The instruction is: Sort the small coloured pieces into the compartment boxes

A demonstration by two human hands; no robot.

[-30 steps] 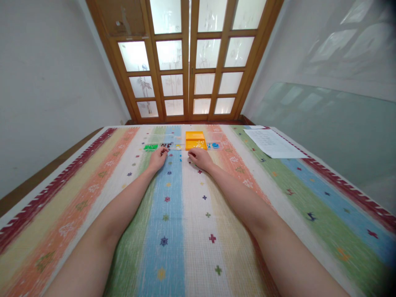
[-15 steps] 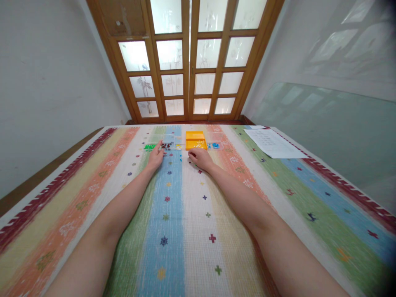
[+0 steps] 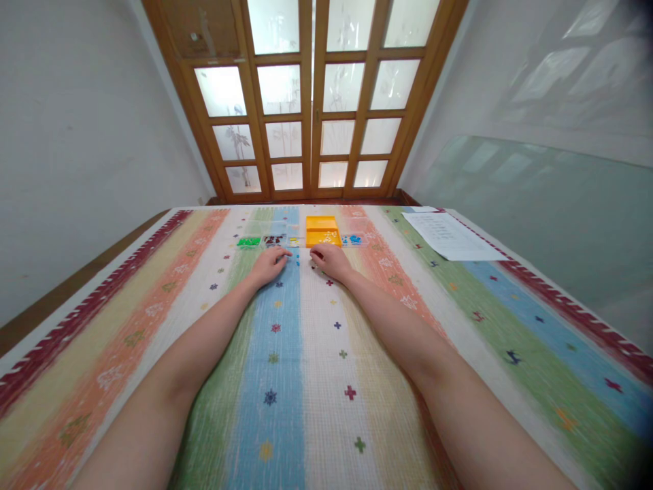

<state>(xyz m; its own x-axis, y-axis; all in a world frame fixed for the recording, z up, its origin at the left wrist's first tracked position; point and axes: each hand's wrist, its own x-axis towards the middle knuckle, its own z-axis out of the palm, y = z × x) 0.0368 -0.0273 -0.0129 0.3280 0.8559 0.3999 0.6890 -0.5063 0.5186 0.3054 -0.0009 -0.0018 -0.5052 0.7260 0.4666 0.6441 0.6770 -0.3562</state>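
Observation:
My left hand (image 3: 270, 266) rests low over the cloth, its fingers stretched toward several tiny blue pieces (image 3: 298, 256). No held item shows in it. Just right of those pieces, my right hand (image 3: 330, 260) has its fingers curled into a pinch; whatever is between the fingertips is too small to make out. Beyond both hands stands an open orange box (image 3: 322, 223) with small pale pieces inside. Clear boxes flank it, holding green pieces (image 3: 248, 242), dark red pieces (image 3: 273, 240), yellow pieces (image 3: 294, 241) and blue pieces (image 3: 352, 239).
A striped, patterned tablecloth (image 3: 275, 422) covers the table. Printed paper (image 3: 449, 235) lies at the far right. Past the table's far edge are wooden glazed doors (image 3: 313, 122), with walls on both sides and a glass panel (image 3: 535, 204) leaning at the right.
My left hand has moved right and nearer, away from the green and dark red pieces, to the tiny blue pieces. My right hand has stayed in place, fingers still curled.

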